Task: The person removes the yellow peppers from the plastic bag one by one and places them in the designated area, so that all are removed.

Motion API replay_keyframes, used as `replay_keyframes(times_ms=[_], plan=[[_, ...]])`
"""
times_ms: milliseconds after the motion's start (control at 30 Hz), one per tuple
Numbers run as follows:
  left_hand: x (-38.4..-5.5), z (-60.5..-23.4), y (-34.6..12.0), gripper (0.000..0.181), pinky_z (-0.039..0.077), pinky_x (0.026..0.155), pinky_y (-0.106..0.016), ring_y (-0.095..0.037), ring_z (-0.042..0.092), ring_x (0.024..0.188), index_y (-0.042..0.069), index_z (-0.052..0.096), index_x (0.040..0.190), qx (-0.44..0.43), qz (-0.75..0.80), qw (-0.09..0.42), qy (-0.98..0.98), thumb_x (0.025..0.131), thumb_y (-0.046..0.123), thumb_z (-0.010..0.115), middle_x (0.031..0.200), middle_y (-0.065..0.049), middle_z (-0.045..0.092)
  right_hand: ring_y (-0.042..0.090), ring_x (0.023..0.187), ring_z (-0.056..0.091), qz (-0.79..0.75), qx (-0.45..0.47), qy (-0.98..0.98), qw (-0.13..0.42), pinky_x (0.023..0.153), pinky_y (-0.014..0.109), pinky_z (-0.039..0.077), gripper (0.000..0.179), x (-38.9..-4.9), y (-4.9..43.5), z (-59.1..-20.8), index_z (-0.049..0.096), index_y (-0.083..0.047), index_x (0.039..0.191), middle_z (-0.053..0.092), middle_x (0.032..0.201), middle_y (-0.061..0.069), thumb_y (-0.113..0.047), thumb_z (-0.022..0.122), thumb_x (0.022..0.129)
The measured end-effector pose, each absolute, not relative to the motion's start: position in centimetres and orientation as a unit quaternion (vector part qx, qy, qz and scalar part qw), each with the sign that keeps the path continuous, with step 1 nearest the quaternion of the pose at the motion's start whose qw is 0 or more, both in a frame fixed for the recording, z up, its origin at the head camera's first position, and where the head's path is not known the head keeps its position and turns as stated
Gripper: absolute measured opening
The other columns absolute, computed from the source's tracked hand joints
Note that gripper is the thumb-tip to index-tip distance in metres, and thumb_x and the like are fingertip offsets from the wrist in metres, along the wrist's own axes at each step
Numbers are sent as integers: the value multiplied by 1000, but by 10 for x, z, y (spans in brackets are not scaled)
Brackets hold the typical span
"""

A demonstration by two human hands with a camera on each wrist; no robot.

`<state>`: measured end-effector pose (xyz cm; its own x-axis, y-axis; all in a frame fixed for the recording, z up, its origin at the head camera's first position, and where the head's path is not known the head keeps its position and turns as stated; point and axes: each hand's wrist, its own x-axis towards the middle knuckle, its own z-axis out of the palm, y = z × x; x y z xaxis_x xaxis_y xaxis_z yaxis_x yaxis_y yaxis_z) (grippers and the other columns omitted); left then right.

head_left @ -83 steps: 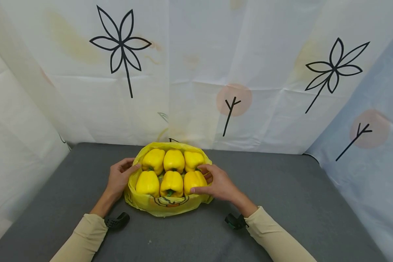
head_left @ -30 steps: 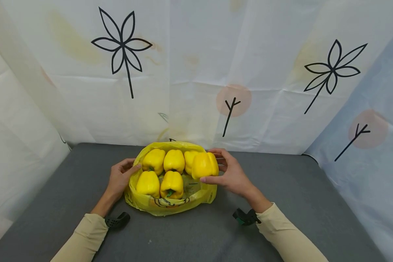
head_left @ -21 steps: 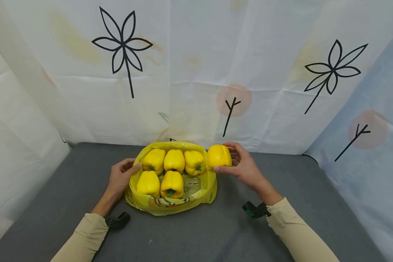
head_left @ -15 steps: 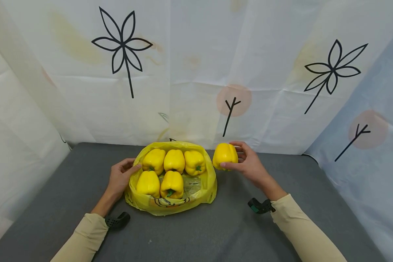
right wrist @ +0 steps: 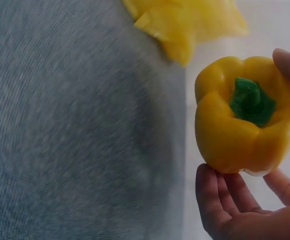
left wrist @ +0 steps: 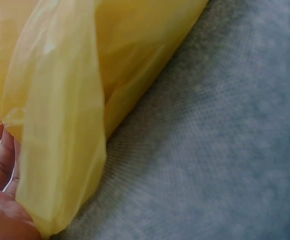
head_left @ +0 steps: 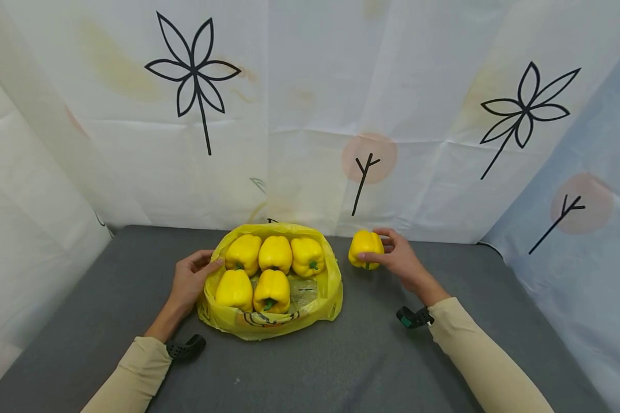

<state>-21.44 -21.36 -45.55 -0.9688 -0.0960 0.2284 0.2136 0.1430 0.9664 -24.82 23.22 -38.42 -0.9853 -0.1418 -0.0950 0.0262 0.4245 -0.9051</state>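
My right hand [head_left: 404, 264] grips a yellow bell pepper [head_left: 365, 249] right of the bag, thumb on one side and fingers on the other. In the right wrist view the pepper [right wrist: 247, 117] shows its green stem toward the camera. Whether it touches the table I cannot tell. The yellow plastic bag [head_left: 268, 328] stands wide at the mouth on the table, with several yellow bell peppers in two rows inside. The front row has a bare spot at its right. My left hand [head_left: 188, 281] pinches the bag's left rim; in the left wrist view the bag [left wrist: 60, 125] covers part of the fingers.
The dark grey table [head_left: 289, 373] runs back to a pale cloth wall [head_left: 310, 115] printed with leaf and twig drawings. More cloth hangs at the left and right sides. A black wrist strap [head_left: 186, 347] sits on the left arm, another strap [head_left: 414, 317] on the right.
My right hand has taken the front-right pepper out of the bag and carried it rightward, then lower over the table. The left hand has stayed at the bag's rim.
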Motion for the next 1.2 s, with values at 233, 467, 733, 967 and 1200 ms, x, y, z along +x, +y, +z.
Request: replay_keyframes(times_ms=[233, 467, 733, 967, 1200], plan=[[-214, -456, -213, 31, 54, 73, -18, -6, 62, 85, -13, 63, 123, -41, -651, 119, -749, 100, 7, 66, 95, 8, 66, 40, 133, 45, -508, -5, 857, 89, 104, 53, 45, 91, -260, 234, -396, 34, -8, 155, 41, 150, 23, -40, 83, 85], [-214, -455, -212, 32, 54, 72, -18, -6, 62, 84, -13, 64, 123, -44, -655, 121, -745, 99, 8, 67, 94, 6, 66, 40, 134, 44, -496, 2, 863, 98, 104, 53, 44, 92, -265, 233, -401, 33, -7, 156, 41, 150, 24, -42, 82, 86], [-213, -454, -212, 32, 55, 72, -18, -6, 63, 84, -13, 64, 123, -47, -658, 119, -742, 99, 8, 67, 94, 6, 67, 40, 134, 44, -498, 1, 861, 103, 105, 53, 44, 94, -268, 234, -404, 31, -6, 157, 41, 151, 25, -44, 80, 87], [-213, -455, -212, 32, 55, 72, -19, -7, 63, 84, -14, 64, 121, -43, -659, 121, -741, 99, 8, 68, 94, 8, 67, 40, 137, 42, -497, 0, 861, 105, 107, 53, 42, 94, -269, 233, -403, 29, -7, 158, 39, 152, 24, -45, 79, 88], [-214, -456, -213, 32, 55, 73, -18, -6, 63, 84, -14, 64, 122, -44, -657, 120, -743, 99, 8, 68, 94, 8, 67, 42, 139, 39, -492, -9, 863, 114, 107, 55, 41, 92, -270, 232, -403, 28, -8, 159, 37, 153, 25, -44, 78, 90]])
